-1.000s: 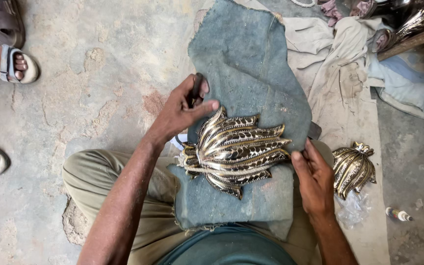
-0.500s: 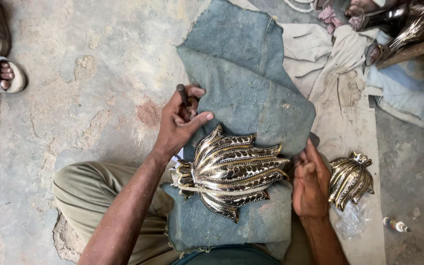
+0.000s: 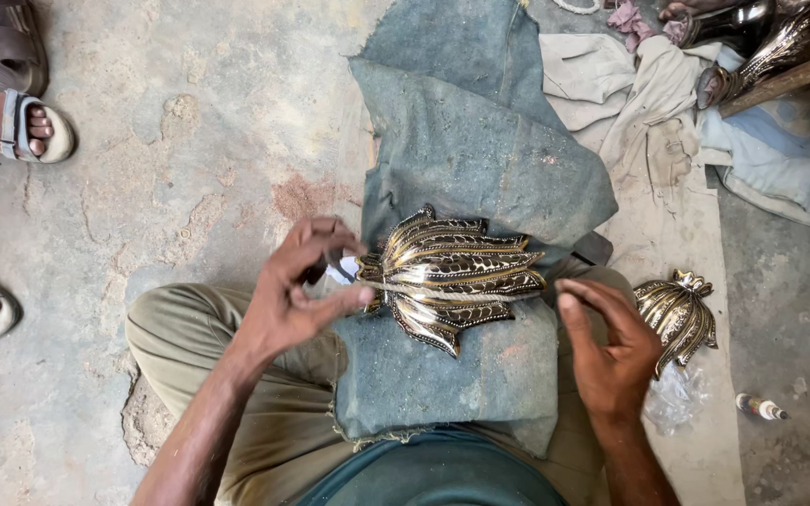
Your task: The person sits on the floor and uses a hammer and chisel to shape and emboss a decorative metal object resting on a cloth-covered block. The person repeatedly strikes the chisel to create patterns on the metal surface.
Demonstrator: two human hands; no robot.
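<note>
Seated person, legs folded, grey-blue denim cloth (image 3: 480,159) spread over the lap and out onto the concrete floor (image 3: 189,141). A leaf-shaped metal ornament (image 3: 452,272), gold ribs with dark engraved bands, lies flat on the cloth, tips pointing to the person's right.

Left hand (image 3: 302,290) is lifted just beside the ornament's left edge, thumb stretched toward it, fingers curled loosely; something small seems pinched in them, too blurred to tell what. Right hand (image 3: 611,342) sits just off the ornament's tips, fingers half bent, holding nothing, apart from the metal.

A second, smaller leaf ornament (image 3: 679,314) lies on pale cloth (image 3: 649,141) just right of the right hand. A small bottle (image 3: 759,407) lies further right on the floor. Two sandalled feet (image 3: 35,126) of another person at the left edge
</note>
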